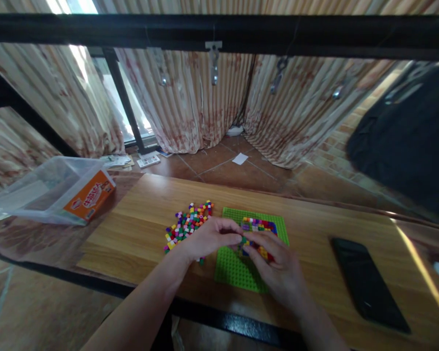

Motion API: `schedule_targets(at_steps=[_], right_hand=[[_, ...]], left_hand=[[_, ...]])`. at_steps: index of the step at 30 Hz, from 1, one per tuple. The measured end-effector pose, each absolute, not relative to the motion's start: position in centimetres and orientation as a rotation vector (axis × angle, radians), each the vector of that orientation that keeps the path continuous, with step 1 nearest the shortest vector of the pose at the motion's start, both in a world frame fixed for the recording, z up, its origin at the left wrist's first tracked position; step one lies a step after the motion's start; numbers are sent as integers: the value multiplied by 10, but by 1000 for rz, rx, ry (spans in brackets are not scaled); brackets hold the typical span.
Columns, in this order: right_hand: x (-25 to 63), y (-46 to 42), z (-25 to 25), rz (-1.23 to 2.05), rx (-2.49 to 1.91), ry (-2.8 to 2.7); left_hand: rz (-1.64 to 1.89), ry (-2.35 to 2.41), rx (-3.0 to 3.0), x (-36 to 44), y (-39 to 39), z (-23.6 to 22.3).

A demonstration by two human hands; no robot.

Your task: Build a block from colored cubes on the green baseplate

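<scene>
A bright green studded baseplate (234, 273) lies on the wooden board, with rows of small coloured toy bricks (258, 224) on its upper part. Over it my left hand (214, 236) and my right hand (280, 263) meet, thumbs and fingers pinched. A small green brick (243, 240) shows between their fingertips; my fingers partly cover it and the bricks below. Left of the plate a loose heap of mixed coloured bricks (186, 224) spreads out, partly behind my left hand and wrist.
On the left stands a clear plastic box (54, 187) with an orange label. A black phone-like slab (368, 282) lies at the right on the wooden board (131, 224). A dark bar (219, 34) crosses above, with metal clips hanging from it.
</scene>
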State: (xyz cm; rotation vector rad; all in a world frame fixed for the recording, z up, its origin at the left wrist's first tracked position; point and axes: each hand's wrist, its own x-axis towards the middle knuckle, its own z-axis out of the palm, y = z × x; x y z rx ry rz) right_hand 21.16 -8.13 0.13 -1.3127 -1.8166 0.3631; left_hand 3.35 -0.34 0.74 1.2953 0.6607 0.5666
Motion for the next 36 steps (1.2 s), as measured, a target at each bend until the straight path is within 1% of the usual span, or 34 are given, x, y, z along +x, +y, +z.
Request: schedule_targets(at_steps=[5, 12, 14, 18, 21, 27, 36], right_hand=[[211, -81, 3, 373, -1277, -1798], [212, -78, 7, 357, -1295, -1784], [219, -76, 7, 333, -1376, -1670], [245, -69, 6, 243, -1688, -1240], [260, -63, 6, 276, -1887, -1105], [263, -56, -1, 296, -2028, -1208], [256, -56, -1, 302, -1950, -1280]], left_hand=[[555, 649, 1219, 35, -5, 9], [575, 630, 1264, 39, -7, 7], [572, 630, 1265, 39, -7, 7], [586, 701, 1274, 39, -4, 2], [607, 757, 1263, 38, -1, -3], [588, 828, 1259, 38, 0, -4], [549, 841, 1315, 38, -1, -4]])
